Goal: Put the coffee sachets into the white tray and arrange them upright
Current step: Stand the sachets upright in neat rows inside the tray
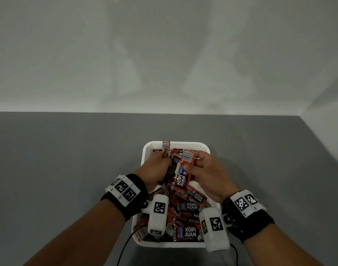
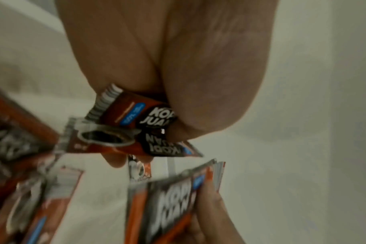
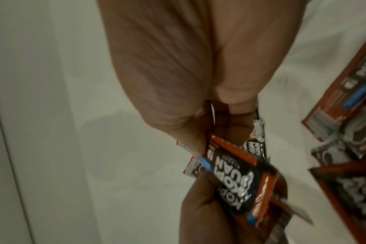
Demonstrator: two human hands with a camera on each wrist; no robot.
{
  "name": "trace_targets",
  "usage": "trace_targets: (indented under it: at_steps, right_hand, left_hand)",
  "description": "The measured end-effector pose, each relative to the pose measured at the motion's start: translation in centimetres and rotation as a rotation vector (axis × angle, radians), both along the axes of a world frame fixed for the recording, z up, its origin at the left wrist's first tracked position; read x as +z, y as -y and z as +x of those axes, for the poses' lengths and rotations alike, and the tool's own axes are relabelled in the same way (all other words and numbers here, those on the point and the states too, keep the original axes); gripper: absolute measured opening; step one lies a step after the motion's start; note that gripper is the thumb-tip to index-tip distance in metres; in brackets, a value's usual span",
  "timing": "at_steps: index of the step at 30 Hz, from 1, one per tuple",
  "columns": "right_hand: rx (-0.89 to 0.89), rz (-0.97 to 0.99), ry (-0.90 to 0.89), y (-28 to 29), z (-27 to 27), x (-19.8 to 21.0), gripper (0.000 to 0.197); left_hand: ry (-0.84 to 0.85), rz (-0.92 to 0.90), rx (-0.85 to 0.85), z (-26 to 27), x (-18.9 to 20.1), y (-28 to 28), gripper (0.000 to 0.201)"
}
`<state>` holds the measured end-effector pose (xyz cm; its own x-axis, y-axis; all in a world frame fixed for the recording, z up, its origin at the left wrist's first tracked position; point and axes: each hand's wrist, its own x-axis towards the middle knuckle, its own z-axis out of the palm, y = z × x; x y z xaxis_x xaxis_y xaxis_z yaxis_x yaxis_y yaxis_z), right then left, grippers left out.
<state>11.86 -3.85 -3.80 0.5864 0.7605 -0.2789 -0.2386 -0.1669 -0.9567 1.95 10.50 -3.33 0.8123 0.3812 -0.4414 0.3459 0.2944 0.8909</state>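
Above the white tray [image 1: 145, 150], my left hand [image 1: 154, 167] and right hand [image 1: 208, 175] pinch light, floppy, slick coffee sachets [image 1: 183, 173]; I'd grip their sealed ends.

Both forearms reach forward side by side, wrists strapped in black bands. The left hand [image 1: 155, 167] is curled tight, fingers [image 2: 115, 161] and thumb pinching a clutch of coffee sachets [image 1: 169, 169]. The right hand [image 1: 208, 173] faces it, thumb [image 1: 191, 167] laid across a sachet [image 1: 182, 176], fingers curled behind it.
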Motion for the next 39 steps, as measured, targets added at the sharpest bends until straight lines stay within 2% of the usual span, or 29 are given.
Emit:
trace_targets:
  at_steps: [2, 3, 4, 7, 10, 12, 14, 16, 18, 20, 25, 34, 37, 39]
  right_hand:
    - [-0.033, 0.037, -0.010, -0.6, -0.4, 0.4, 0.025]
    - [-0.044, 0.045, 0.018, -0.8, -0.6, 0.6, 0.024]
    - [-0.049, 0.051, 0.057, -1.0, -0.8, 0.8, 0.024]
    - [-0.033, 0.050, 0.264, -1.4, -1.4, 1.8, 0.033]
    - [0.021, -0.065, 0.586, -1.5, -1.6, 1.8, 0.048]
    - [0.046, -0.128, 0.644, -1.2, -1.3, 1.7, 0.062]
    - [0.171, -0.128, 0.642, -0.5, -0.7, 1.9, 0.094]
    - [0.405, -0.173, 0.786, -0.1, -0.4, 2.8, 0.122]
    - [0.576, -0.244, 0.962, -0.3, -0.5, 3.4, 0.137]
    - [0.605, -0.283, 1.028, -0.7, -0.4, 3.4, 0.140]
    - [0.552, -0.259, 1.024, -0.8, 0.1, 3.3, 0.126]
    - [0.505, -0.216, 0.932, -1.2, -0.5, 3.3, 0.127]
    - [0.488, -0.210, 0.796, -1.1, -0.3, 3.5, 0.133]
    - [0.359, -0.142, 0.616, -1.2, -0.1, 3.5, 0.111]
  left_hand:
    - [0.081, -0.380, 0.096, 0.1, 0.3, 0.7, 0.032]
    - [0.105, -0.504, 0.104, 0.1, 0.4, 1.0, 0.039]
    - [0.122, -0.553, 0.083, 0.1, 0.2, 1.0, 0.048]
    - [0.117, -0.477, 0.012, -0.1, 0.4, 1.8, 0.053]
    - [0.094, -0.435, 0.094, -0.3, 0.9, 2.6, 0.031]
    - [0.073, -0.443, 0.132, -0.4, 0.9, 2.5, 0.020]
    - [0.075, -0.457, 0.132, -0.6, 0.9, 2.2, 0.017]
    - [0.078, -0.427, 0.120, -0.6, 0.9, 2.1, 0.016]
    - [0.115, -0.439, 0.095, -0.7, 1.3, 2.5, 0.014]
    - [0.147, -0.473, 0.085, -0.6, 1.5, 2.9, 0.014]
    - [0.183, -0.493, 0.077, -0.8, 1.6, 2.9, 0.019]
    - [0.256, -0.378, 0.099, -0.8, 1.7, 3.5, 0.018]
    - [0.260, -0.288, 0.073, -1.0, 1.5, 3.1, 0.018]
    - [0.271, -0.204, 0.022, -1.1, 1.3, 2.8, 0.019]
